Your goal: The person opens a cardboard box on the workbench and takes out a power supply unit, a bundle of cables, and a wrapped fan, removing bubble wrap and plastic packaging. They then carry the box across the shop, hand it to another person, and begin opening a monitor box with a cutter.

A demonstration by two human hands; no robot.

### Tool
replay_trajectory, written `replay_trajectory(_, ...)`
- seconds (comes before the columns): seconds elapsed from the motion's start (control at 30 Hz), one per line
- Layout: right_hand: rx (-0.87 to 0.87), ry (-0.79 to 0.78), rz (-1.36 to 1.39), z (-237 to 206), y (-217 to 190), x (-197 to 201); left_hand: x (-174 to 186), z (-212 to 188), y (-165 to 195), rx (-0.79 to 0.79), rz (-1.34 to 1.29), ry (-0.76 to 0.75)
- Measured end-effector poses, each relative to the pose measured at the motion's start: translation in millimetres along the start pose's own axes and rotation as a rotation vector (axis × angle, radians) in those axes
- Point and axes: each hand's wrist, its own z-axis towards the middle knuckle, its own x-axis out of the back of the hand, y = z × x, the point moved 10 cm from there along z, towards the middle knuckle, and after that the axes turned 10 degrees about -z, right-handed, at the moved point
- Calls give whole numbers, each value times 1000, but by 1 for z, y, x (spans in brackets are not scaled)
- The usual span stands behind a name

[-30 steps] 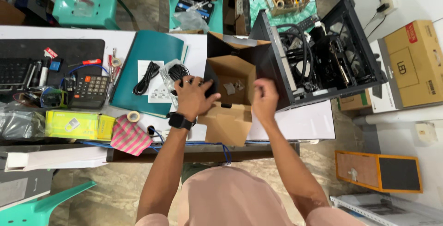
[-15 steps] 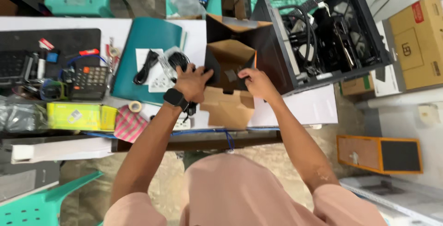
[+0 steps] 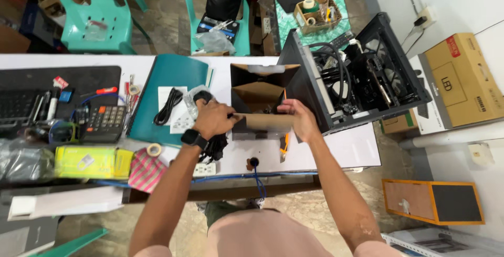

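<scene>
Our fingers (image 3: 226, 116) on both sides are clamped on the near flap of an open cardboard box (image 3: 260, 97): left hand (image 3: 212, 119) grips the flap's left end, right hand (image 3: 296, 118) curls over its right end, thumbs hidden so we cannot tell how deep the grip goes. Left wrist carries a black smartwatch (image 3: 193, 139). The box sits on the white worktop (image 3: 349, 149), about mid-width, flaps up, inside dark. Just beside it on the right lies an open black computer case (image 3: 362, 81) on its side, cables and fans showing. A box cutter (image 3: 283, 144) lies under the right wrist. Left of the box, a black cable (image 3: 168, 106) rests on a teal folder (image 3: 157, 86). Further left we see a calculator (image 3: 105, 122), a tape roll (image 3: 154, 149), a yellow packet (image 3: 86, 161) and a black keyboard (image 3: 18, 107). Teal chairs (image 3: 86, 10) stand beyond the worktop.
</scene>
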Motion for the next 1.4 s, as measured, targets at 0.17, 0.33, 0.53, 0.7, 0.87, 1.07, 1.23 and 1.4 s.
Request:
replay_trajectory(0.17,332,43,214,-7,-10,5,3,12,2,122,3,228)
replay_trajectory(0.33,691,489,-827,-47,-46,-10,0,22,1,218,45,311)
replay_trajectory(0.53,542,549,-705,-44,-81,-19,-13,23,0,166,64,264)
replay_trajectory(0.7,380,438,-645,-23,-96,-12,-11,16,-2,-62,-130,325)
replay_trajectory(0.87,604,353,-453,-15,-103,-8,-15,24,-22,-124,-400,197)
replay_trajectory(1.07,421,31,186,18,-64,9,-7,28,-18,-152,-595,32)
replay_trajectory(1.23,267,29,250,15,-52,17,-20,35,-5,-87,27,20)
replay_trajectory(1.4,272,-138,196,-1,-64,-6,-46,55,19,-247,326,56)
